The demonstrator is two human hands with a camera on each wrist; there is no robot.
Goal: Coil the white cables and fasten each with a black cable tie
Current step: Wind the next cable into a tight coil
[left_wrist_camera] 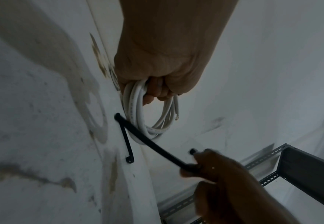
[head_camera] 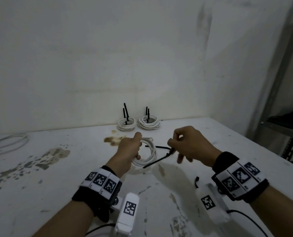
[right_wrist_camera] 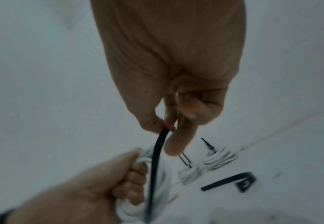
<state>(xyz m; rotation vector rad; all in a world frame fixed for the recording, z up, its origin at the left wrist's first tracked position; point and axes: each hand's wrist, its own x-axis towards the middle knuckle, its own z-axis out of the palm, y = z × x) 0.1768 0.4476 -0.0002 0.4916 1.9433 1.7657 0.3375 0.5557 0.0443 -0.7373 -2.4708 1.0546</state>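
My left hand grips a coil of white cable just above the white table; the left wrist view shows my fingers curled round the bunched loops. To the right of the coil, my right hand pinches one end of a black cable tie. Its long tail slants down across the coil's near side. A second black tie, bent at one end, lies on the table behind the coil.
Two tied coils stand by the back wall, their black tie tails sticking up. A loose white cable lies far left. A short black piece lies near my right wrist. A metal shelf stands at the right.
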